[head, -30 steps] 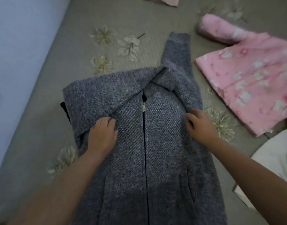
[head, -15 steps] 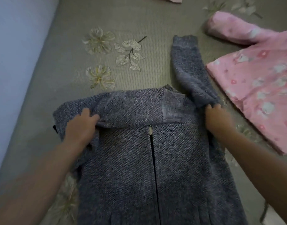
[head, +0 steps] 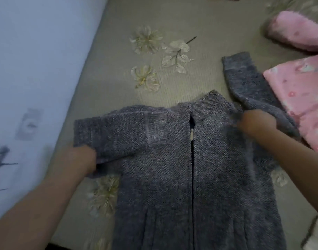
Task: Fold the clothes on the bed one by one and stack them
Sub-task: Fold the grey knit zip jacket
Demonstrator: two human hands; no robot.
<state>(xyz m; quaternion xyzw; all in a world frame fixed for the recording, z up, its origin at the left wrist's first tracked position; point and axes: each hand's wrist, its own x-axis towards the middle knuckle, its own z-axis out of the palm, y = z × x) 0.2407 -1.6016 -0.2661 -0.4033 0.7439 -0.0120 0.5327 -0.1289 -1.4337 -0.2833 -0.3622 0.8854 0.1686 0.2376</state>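
Observation:
A grey knitted zip jacket (head: 172, 177) lies front up on the olive bedspread (head: 199, 24), zipper closed down the middle. Its left sleeve is folded across the chest, cuff near the zipper. My left hand (head: 82, 162) grips that sleeve's fold at the left shoulder edge. The other sleeve (head: 248, 83) stretches up and away to the right. My right hand (head: 253, 123), blurred, grips the jacket at the right shoulder where that sleeve begins.
A pink patterned garment (head: 302, 98) lies at the right, touching the grey sleeve, with its fluffy pink sleeve (head: 297, 33) above. A pale wall or bed side (head: 37, 60) runs along the left. Something white with a dark border (head: 316, 233) sits at the lower right.
Both hands moved outward from the chest to the shoulders. The left sleeve now lies flatter across the chest. The view shifted left.

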